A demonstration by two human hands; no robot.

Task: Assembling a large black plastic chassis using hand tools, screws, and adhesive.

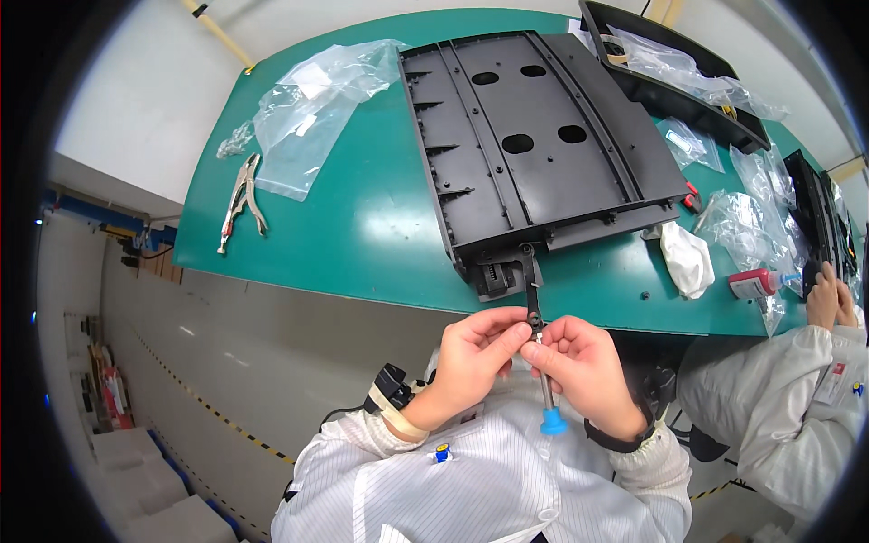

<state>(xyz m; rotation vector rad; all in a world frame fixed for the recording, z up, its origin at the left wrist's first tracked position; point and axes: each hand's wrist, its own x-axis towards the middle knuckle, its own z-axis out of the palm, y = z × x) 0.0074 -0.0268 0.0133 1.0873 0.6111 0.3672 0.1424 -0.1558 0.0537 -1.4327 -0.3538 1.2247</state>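
A large black metal panel (534, 136) with oval holes lies on the green table. From its near edge a narrow black hinged arm (531, 288) sticks out past the table's front. My left hand (480, 355) is closed in a pinch on the free end of this arm, near a round joint. My right hand (584, 366) meets it there, its thumb and fingers closed on a slim metal shaft with a blue collar (553, 422), which looks like a screwdriver. The shaft's upper end is at the joint; the fingers partly hide the contact.
Locking pliers (241, 204) and a clear plastic bag (308, 113) lie left. At right are a white cloth (686, 261), a red bottle (753, 283), more plastic bags (747, 222) and a black bin (674, 68). A co-worker's hands (828, 299) touch another black part (815, 217).
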